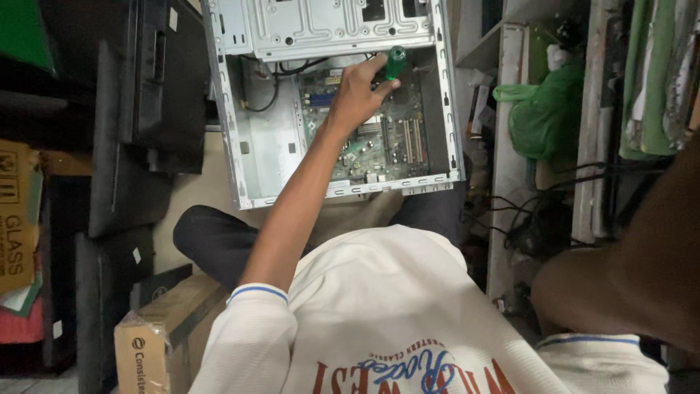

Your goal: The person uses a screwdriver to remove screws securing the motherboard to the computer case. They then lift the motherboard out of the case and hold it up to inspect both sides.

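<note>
At the top centre of the frame, the left hand [357,91] grips a green-handled screwdriver [394,63] over the circuit board [379,138] in the open computer case [248,146]. Board still mounted, cables attached. Right hand out of view.

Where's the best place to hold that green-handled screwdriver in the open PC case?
By the green handle of the screwdriver, from the left, as the left hand does now. The handle stands clear above the motherboard, while its shaft is hidden behind the fingers.
</note>
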